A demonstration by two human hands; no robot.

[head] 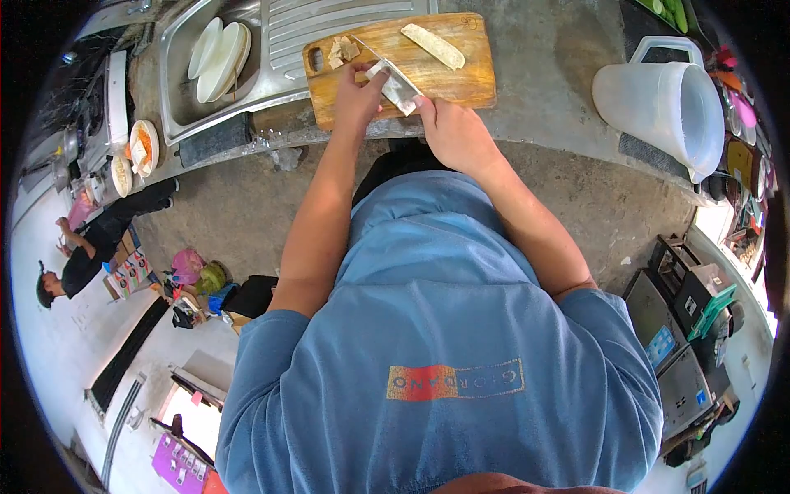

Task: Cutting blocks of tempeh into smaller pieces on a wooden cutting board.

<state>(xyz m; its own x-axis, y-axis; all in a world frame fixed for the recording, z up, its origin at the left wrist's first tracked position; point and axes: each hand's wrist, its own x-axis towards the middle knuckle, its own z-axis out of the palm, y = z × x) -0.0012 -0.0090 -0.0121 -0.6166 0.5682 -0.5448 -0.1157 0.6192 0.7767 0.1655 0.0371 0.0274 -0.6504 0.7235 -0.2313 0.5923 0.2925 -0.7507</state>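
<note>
My right hand point(460, 133) grips a kitchen knife point(395, 73) whose blade points up and left across a wooden cutting board point(472, 80). My left hand point(361, 96) steadies a whitish slab of food point(398, 91), with fingertips on its upper end. The blade lies along the slab's far side; whether it touches is hard to tell. Small cut brownish pieces point(342, 50) sit in a heap near the board's handle hole. A second, cream-coloured speckled strip, perhaps tempeh point(433, 46), rests apart on the board's far right.
To the left, a steel sink point(173, 92) holds several pale plates point(225, 62). A translucent plastic pitcher point(642, 102) stands at the right of the counter point(543, 80). Bowls of food point(143, 148) sit at far left. Another person point(92, 250) stands in the left background.
</note>
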